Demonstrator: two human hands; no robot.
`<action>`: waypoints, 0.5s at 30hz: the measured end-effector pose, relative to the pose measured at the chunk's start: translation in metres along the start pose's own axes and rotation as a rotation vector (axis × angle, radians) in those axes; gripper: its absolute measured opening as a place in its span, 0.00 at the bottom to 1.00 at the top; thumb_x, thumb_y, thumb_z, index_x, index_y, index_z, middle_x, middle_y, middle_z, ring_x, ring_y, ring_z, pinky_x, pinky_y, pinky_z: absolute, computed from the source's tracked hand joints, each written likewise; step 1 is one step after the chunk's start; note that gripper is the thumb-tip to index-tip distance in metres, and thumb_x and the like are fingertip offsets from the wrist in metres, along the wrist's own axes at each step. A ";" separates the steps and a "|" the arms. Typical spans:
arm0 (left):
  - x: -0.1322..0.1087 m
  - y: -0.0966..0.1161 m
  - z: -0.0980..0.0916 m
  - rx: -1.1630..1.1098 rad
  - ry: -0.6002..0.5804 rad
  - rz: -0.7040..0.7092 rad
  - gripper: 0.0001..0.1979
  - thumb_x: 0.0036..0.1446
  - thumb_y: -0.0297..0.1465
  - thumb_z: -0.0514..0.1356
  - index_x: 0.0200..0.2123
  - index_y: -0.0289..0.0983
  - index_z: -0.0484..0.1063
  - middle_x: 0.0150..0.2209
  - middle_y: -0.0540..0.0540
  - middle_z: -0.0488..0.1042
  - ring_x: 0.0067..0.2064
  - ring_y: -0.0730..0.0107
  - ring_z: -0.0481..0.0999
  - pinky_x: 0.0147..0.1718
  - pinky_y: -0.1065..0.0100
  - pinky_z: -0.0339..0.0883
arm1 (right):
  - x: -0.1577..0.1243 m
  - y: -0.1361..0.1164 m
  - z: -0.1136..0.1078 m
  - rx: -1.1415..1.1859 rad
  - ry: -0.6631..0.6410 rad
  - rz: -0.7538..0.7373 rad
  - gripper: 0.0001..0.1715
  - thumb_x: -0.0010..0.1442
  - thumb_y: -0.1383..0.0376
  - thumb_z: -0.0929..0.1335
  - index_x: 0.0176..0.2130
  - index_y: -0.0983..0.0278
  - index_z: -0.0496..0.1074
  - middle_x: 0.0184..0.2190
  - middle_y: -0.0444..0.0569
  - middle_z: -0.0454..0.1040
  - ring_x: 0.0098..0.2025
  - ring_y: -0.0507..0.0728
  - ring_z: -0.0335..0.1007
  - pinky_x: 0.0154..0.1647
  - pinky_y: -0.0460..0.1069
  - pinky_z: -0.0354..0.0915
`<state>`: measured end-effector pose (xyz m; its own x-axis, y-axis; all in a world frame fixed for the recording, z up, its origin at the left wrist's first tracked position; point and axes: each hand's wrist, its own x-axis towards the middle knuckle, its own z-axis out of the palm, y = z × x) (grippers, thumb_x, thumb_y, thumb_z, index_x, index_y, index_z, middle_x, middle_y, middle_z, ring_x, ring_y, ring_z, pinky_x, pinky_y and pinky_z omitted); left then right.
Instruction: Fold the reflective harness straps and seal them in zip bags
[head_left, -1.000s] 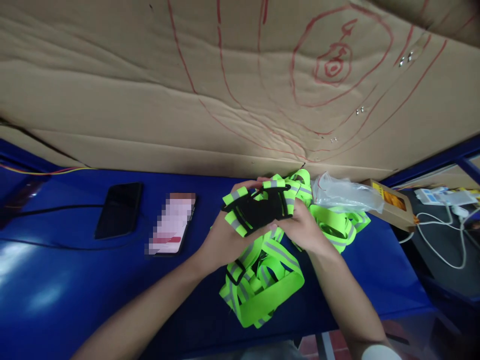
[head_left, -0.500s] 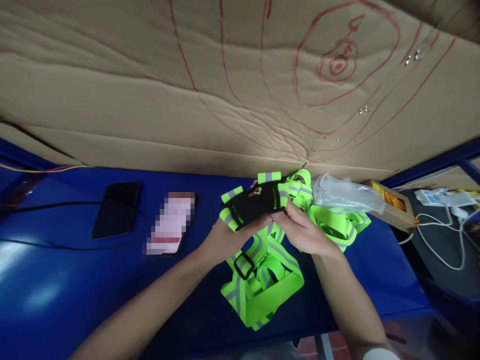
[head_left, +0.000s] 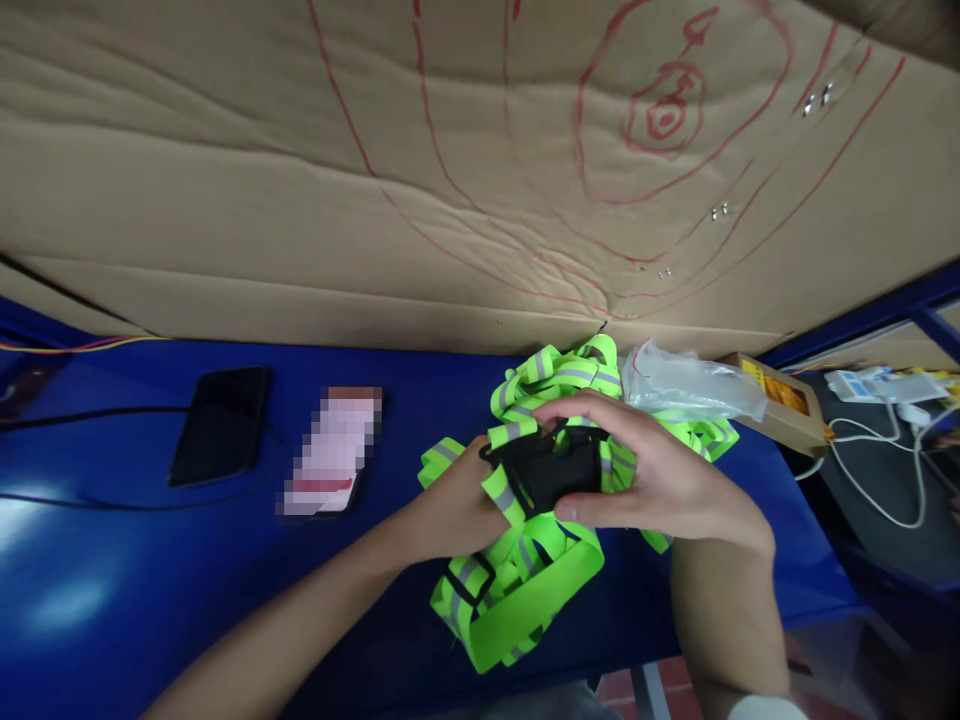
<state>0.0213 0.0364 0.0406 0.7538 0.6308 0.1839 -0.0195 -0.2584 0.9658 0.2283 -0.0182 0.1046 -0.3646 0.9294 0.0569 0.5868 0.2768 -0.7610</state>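
Note:
Both my hands hold a bundle of neon green reflective straps (head_left: 525,580) with grey stripes and a black patch (head_left: 551,475) over the blue table (head_left: 150,600). My left hand (head_left: 450,505) grips the bundle from the left, fingers curled under it. My right hand (head_left: 660,480) wraps over the black patch from the right, thumb below and fingers on top. Loose loops of the strap with a black buckle (head_left: 469,580) hang down onto the table. More green straps (head_left: 570,370) lie piled just behind my hands.
A dark phone (head_left: 217,425) and a second phone (head_left: 334,450) with a lit screen lie at the left. A clear plastic bag (head_left: 690,385) and a small cardboard box (head_left: 780,400) sit at the right. White cables (head_left: 877,480) lie beyond. Cardboard with red lines (head_left: 450,160) stands behind.
My hands have lowered the bundle toward the table. My right hand has moved over the top of the black patch and closed round it; the straps are bunched tighter.

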 end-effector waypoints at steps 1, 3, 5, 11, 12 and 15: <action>0.000 -0.001 0.001 -0.001 -0.016 0.005 0.12 0.56 0.33 0.64 0.42 0.38 0.83 0.35 0.46 0.85 0.40 0.57 0.83 0.46 0.62 0.76 | 0.000 0.002 0.000 -0.013 -0.013 0.005 0.39 0.57 0.54 0.77 0.64 0.52 0.66 0.56 0.48 0.75 0.57 0.61 0.73 0.60 0.57 0.70; 0.001 -0.003 0.003 -0.038 -0.024 0.003 0.11 0.56 0.33 0.66 0.43 0.41 0.83 0.37 0.47 0.84 0.42 0.55 0.82 0.48 0.60 0.76 | -0.001 0.006 0.000 -0.044 -0.027 -0.015 0.39 0.56 0.54 0.78 0.63 0.51 0.68 0.54 0.48 0.76 0.55 0.62 0.75 0.57 0.57 0.72; 0.002 -0.005 0.005 -0.133 -0.013 -0.033 0.11 0.55 0.35 0.68 0.43 0.43 0.83 0.36 0.47 0.84 0.43 0.53 0.82 0.47 0.57 0.76 | -0.002 0.008 0.002 -0.048 0.017 -0.041 0.31 0.54 0.55 0.79 0.56 0.52 0.74 0.48 0.47 0.78 0.48 0.61 0.77 0.50 0.56 0.75; 0.005 -0.010 0.013 -0.460 -0.042 -0.263 0.19 0.52 0.36 0.72 0.47 0.39 0.80 0.45 0.44 0.83 0.49 0.53 0.81 0.49 0.55 0.76 | 0.001 -0.002 0.015 -0.019 0.376 -0.069 0.16 0.60 0.64 0.75 0.49 0.55 0.77 0.45 0.45 0.79 0.47 0.58 0.78 0.51 0.54 0.75; 0.004 -0.010 0.015 -0.498 -0.037 -0.302 0.18 0.52 0.36 0.73 0.47 0.39 0.80 0.44 0.44 0.83 0.49 0.54 0.81 0.49 0.56 0.76 | 0.001 -0.005 0.017 -0.020 0.384 -0.095 0.17 0.62 0.65 0.74 0.51 0.54 0.77 0.48 0.45 0.79 0.50 0.58 0.78 0.54 0.53 0.74; 0.002 -0.009 0.019 -0.572 0.004 -0.380 0.16 0.51 0.36 0.73 0.43 0.38 0.80 0.41 0.45 0.83 0.47 0.55 0.82 0.49 0.56 0.76 | 0.002 -0.007 0.022 -0.037 0.332 -0.158 0.24 0.65 0.68 0.71 0.58 0.51 0.74 0.54 0.43 0.79 0.56 0.59 0.76 0.60 0.53 0.73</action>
<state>0.0357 0.0262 0.0288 0.7747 0.6040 -0.1872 -0.0984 0.4076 0.9079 0.2074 -0.0238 0.0960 -0.2018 0.9014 0.3831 0.5697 0.4262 -0.7027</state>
